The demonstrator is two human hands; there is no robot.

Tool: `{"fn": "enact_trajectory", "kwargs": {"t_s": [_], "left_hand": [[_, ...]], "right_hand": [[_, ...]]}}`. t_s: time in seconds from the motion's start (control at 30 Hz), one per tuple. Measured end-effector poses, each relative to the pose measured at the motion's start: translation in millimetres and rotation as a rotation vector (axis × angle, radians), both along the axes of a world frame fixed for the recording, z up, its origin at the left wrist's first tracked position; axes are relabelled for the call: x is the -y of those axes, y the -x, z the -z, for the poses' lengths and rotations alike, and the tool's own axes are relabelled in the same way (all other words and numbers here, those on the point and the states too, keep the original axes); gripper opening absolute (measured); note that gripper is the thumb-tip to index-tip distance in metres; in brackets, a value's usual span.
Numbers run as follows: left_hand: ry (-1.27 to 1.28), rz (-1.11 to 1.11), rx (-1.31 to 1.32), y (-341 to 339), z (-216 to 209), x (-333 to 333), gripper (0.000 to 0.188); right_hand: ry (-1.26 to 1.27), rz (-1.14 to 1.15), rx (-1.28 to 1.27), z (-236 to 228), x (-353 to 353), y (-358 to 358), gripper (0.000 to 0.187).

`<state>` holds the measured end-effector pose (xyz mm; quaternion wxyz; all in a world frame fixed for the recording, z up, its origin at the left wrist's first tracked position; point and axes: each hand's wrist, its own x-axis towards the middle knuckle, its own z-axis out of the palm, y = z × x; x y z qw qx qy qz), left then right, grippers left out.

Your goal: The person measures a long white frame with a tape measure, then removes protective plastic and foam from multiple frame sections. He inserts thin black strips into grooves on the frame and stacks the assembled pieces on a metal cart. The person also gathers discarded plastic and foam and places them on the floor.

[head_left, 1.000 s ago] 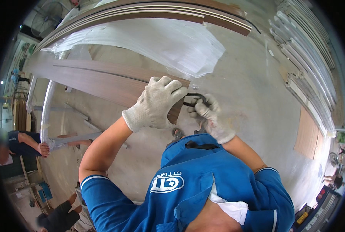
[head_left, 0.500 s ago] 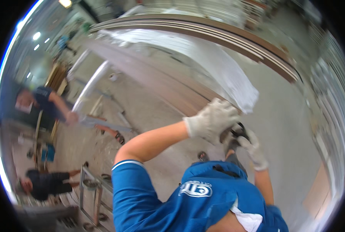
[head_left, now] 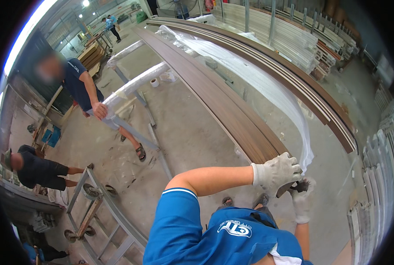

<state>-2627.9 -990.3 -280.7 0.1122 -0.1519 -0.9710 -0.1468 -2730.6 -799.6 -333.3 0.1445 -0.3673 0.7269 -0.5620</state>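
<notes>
A long brown wood-grain profile [head_left: 232, 119] stretches from the far left down to me, resting on wrapped bars. My left hand [head_left: 276, 171], in a pale work glove, lies over its near end with the fingers curled round the edge. Just beyond that end my right hand [head_left: 304, 201], gloved too, is closed on a small black object [head_left: 294, 186]. The gloves hide most of this object, and its kind does not show. White plastic film [head_left: 289, 106] hangs along the profile's right side.
More brown profiles with light strips [head_left: 294, 68] run along the far right. A wrapped support bar [head_left: 139, 81] stands left, with a person in dark clothes [head_left: 83, 84] holding it. A metal wheeled frame [head_left: 102, 198] is at lower left. Stacked pale profiles [head_left: 373, 176] line the right.
The view has swung, so the profile and both hands appear lower and further right. My left hand stays on the profile's end, and the right hand stays beside it with the black object.
</notes>
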Motion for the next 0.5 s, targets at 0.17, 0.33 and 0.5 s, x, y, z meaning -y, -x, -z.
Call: {"fn": "enact_trajectory", "kwargs": {"t_s": [0.17, 0.33, 0.5], "left_hand": [[0.005, 0.000, 0.017, -0.6, 0.2, -0.1, 0.074], [-0.021, 0.000, 0.018, -0.7, -1.3, 0.6, 0.068], [-0.060, 0.026, 0.015, -0.7, -1.6, 3.9, 0.059]], "right_hand": [[-0.245, -0.167, 0.170, -21.3, -18.2, 28.3, 0.023], [-0.243, -0.196, -0.200, 3.2, -14.5, 37.2, 0.028], [-0.102, -0.138, -0.311, 22.9, -7.5, 37.9, 0.036]]}}
